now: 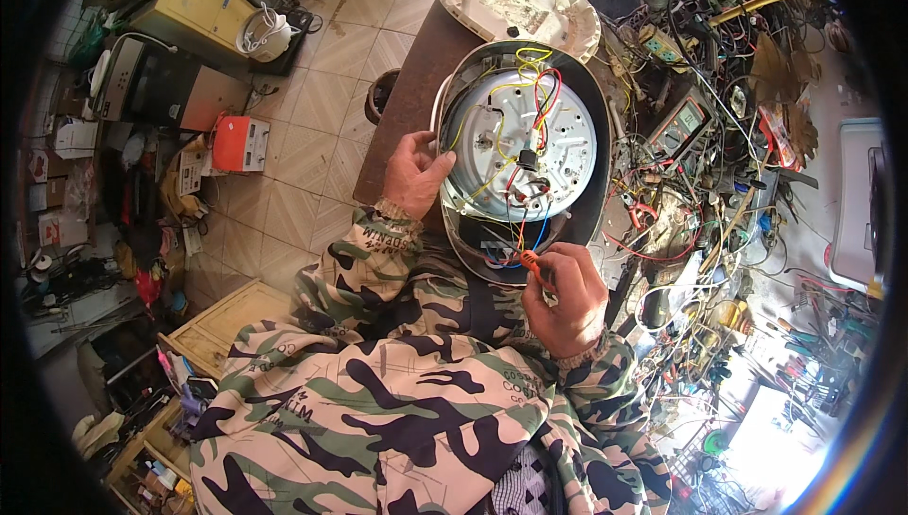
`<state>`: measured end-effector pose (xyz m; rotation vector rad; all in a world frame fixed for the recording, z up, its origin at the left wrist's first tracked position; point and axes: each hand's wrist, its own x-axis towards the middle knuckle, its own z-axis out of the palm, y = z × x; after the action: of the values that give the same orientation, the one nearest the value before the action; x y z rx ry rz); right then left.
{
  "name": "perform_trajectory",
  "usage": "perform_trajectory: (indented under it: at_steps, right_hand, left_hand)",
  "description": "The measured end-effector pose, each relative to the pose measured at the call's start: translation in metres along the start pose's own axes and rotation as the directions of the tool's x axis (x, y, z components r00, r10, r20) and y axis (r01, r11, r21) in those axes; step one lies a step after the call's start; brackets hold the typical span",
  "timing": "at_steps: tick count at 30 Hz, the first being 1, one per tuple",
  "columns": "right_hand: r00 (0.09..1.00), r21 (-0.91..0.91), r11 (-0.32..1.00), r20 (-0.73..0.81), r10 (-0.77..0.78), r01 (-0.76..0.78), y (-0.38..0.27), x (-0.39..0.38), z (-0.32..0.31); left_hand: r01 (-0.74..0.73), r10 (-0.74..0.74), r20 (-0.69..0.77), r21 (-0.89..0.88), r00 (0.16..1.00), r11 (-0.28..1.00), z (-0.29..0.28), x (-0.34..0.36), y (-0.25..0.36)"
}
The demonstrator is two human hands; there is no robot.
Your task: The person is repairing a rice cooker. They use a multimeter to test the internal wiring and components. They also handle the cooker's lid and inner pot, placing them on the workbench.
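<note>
An opened oval appliance housing stands in front of me, its inside facing up. Within it sits a round metal pan base with yellow, red, blue and black wires over it. My left hand grips the housing's left rim, the thumb on the edge and the other fingers partly hidden. Near the housing's lower end, my right hand pinches a small orange-handled tool beside the wires. Its working tip cannot be made out.
Beyond the housing lies a cream oval cover on the brown bench. Tangled cables, tools and a multimeter crowd the right side. On the left, a red-orange box and appliances line the tiled floor.
</note>
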<state>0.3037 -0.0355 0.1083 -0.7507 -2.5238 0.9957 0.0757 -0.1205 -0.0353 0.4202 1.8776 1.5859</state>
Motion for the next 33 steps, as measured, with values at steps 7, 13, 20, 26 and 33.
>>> perform_trajectory:
  at_steps: [7,13,20,26,33]
  right_hand:
    - [1.000,0.022,1.000,0.012,0.004,-0.005,0.003,0.000,0.004]
    - [0.981,-0.195,0.962,0.018,-0.193,0.192,0.005,-0.009,0.008]
    - [0.974,-0.357,0.916,-0.060,-0.217,0.182,-0.001,-0.019,0.017]
    - [0.983,-0.360,0.923,-0.068,-0.171,0.136,-0.005,-0.015,0.014]
    - [0.925,-0.250,0.902,0.238,-0.295,0.352,-0.017,-0.001,0.006]
  left_hand:
    - [-0.006,0.007,-0.018,0.020,1.000,1.000,0.002,0.001,-0.002]
    - [0.014,-0.014,-0.004,0.011,1.000,1.000,0.000,0.000,-0.005]
    - [-0.002,0.002,-0.002,-0.020,1.000,1.000,0.001,0.001,-0.004]
    - [0.007,-0.007,-0.003,-0.043,1.000,0.999,0.001,0.001,-0.008]
    - [0.014,-0.014,-0.004,-0.030,1.000,0.999,0.002,0.002,-0.009]
